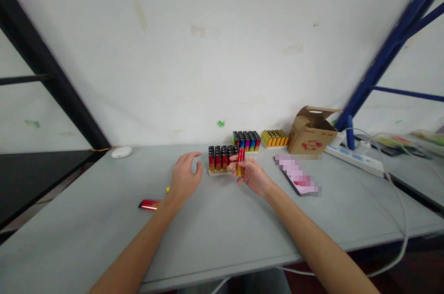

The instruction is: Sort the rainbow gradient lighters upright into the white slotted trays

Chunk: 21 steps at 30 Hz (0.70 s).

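My right hand [255,176] pinches a red-to-yellow lighter [240,162] and holds it upright in front of a tray of lighters [218,160]. Those lighters have red and gold bodies with black tops, standing in rows; the fingers cover the tray's right end. To the tray's left, my left hand [185,174] hovers with thumb and fingers curved apart, nothing between them. Beside my left forearm a red lighter-like item [149,205] lies on the table, partly hidden by the arm. A small yellow thing [168,189] peeks out there too, its kind unclear.
Behind stand a tray of multicoloured lighters [247,140] and a tray of yellow ones [275,138]. An open cardboard box [310,134], a phone [296,174] and a power strip [357,160] with cables are on the right. A white case [121,152] lies far left.
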Available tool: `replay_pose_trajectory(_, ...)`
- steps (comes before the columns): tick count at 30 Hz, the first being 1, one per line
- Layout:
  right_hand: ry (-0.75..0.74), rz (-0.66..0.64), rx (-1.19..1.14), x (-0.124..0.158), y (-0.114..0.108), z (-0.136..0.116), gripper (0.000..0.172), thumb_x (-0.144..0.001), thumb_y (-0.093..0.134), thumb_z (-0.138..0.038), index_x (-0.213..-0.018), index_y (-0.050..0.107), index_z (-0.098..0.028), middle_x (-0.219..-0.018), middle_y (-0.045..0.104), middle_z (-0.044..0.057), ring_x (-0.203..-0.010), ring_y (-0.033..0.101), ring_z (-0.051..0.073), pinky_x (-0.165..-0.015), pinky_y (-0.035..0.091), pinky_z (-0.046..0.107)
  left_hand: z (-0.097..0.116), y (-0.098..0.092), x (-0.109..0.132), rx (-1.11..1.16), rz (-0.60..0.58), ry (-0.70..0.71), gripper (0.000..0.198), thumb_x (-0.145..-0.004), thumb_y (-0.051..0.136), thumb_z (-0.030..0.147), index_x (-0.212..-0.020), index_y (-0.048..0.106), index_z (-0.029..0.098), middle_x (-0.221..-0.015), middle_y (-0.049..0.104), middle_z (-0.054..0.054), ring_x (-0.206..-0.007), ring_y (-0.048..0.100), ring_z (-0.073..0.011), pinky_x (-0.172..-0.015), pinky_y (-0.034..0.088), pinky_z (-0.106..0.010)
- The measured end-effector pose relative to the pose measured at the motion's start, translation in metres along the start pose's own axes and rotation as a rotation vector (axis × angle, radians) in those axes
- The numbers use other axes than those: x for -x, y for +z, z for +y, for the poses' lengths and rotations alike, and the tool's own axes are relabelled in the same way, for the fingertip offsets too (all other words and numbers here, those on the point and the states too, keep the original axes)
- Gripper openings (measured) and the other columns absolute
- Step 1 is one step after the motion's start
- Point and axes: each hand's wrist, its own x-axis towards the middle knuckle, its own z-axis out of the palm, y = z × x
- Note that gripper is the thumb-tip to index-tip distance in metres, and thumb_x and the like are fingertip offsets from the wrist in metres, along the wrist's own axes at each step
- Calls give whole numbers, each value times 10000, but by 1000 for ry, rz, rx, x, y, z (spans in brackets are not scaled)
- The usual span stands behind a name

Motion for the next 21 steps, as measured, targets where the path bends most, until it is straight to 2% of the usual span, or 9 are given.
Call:
replay_pose_trajectory(3, -2, 84, -65, -2, -6, -2, 249, -623, 602, -183, -863, 653, -147, -737, 680, 7, -406, 370, 38, -356, 303, 158, -12, 10, 5, -123, -229, 55, 306, -854, 477, 284, -1067, 637, 133, -1075, 686, -136, -1041, 605, -291, -959, 467, -465)
replay_pose_trajectory(6, 56, 108, -112, -3, -11, -3, 230, -577, 595, -160, -805, 622, -161, -694, 643, -10, -449, 416, 56, -361, 271, 153, -18, 15, 9, -193, -365, 108, 303, -875, 475, 301, -1071, 647, 147, -1089, 678, -129, -1053, 592, -296, -959, 458, -474)
replay_pose_trajectory(9, 117, 60, -156, -5, -13, -6, 144, -646, 600, -272, -756, 573, -183, -554, 534, -33, -444, 418, 85, -368, 270, 169, -19, 17, 12, -227, -381, 109, 310, -878, 479, 302, -1084, 646, 141, -1093, 668, -133, -1059, 582, -299, -952, 456, -473)
replay_pose_trajectory(11, 140, 13, -170, -4, -13, -8, 233, -732, 572, -418, -745, 553, -186, -529, 482, -36, -447, 415, 94, -382, 289, 180, -17, 17, 11, -214, -371, 115, 291, -877, 477, 288, -1058, 652, 143, -1073, 670, -129, -1043, 584, -291, -946, 457, -463)
replay_pose_trajectory(14, 167, -43, -178, -3, -12, -11, 405, -800, 501, -587, -761, 537, -186, -583, 488, -24, -491, 447, 103, -408, 316, 186, -13, 14, 8, -167, -313, 133, 256, -889, 448, 266, -981, 661, 160, -1014, 678, -107, -1007, 591, -267, -942, 457, -437)
replay_pose_trajectory(17, 212, -97, -180, -1, -11, -12, 487, -810, 461, -667, -752, 517, -187, -593, 467, -25, -492, 434, 101, -400, 282, 178, -11, 12, 6, -142, -264, 127, 247, -893, 439, 268, -940, 662, 171, -976, 678, -95, -987, 593, -258, -937, 460, -420)
replay_pose_trajectory(21, 232, -80, -183, -3, -14, -10, 527, -823, 434, -682, -620, 423, -196, -514, 365, -51, -425, 321, 79, -372, 195, 179, -14, 14, 7, -172, -295, 95, 247, -877, 466, 276, -960, 668, 159, -1002, 670, -107, -999, 588, -274, -945, 458, -438)
